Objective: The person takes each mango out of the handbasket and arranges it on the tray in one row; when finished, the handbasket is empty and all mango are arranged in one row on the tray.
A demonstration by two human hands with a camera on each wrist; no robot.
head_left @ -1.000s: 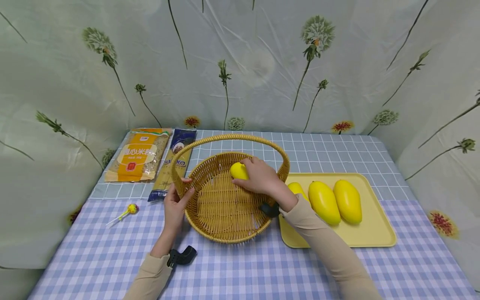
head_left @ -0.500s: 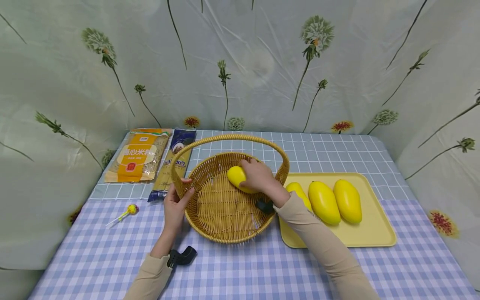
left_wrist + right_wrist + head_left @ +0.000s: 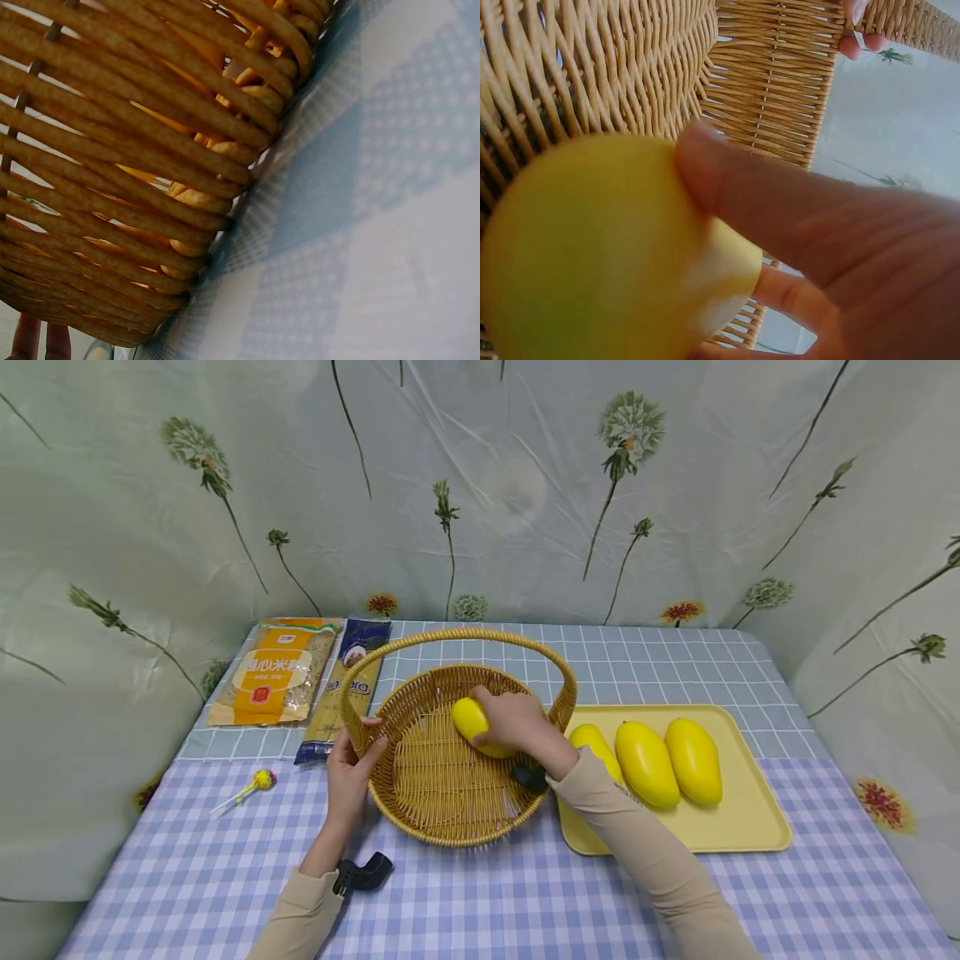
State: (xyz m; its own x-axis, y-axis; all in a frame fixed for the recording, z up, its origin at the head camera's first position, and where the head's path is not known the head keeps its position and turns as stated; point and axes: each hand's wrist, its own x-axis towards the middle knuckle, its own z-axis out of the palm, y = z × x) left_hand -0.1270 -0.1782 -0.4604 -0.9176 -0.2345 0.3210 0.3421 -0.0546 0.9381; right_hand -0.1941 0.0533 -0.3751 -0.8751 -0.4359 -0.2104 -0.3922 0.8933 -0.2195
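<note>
A round wicker basket [image 3: 450, 777] with a tall arched handle stands mid-table. Inside it, toward the right side, my right hand [image 3: 517, 722] grips a yellow mango [image 3: 469, 718]; in the right wrist view the thumb lies over the mango [image 3: 607, 247] and fingers curl beneath. My left hand [image 3: 350, 781] holds the basket's left rim at the foot of the handle, thumb inside. The left wrist view is filled by the basket's woven outer wall [image 3: 112, 150], with two fingertips [image 3: 58, 343] at the lower left.
Right of the basket lies a yellow tray [image 3: 750, 827] with three mangoes [image 3: 647, 764], one partly behind my right sleeve. A lollipop [image 3: 258, 781], a grain bag [image 3: 273, 677] and a pasta packet [image 3: 330, 718] lie to the left. A flowered curtain [image 3: 510, 527] hangs behind.
My right hand has lowered slightly with the mango and shifted nearer in the basket, and more of the mango shows. The left hand keeps its hold on the rim.
</note>
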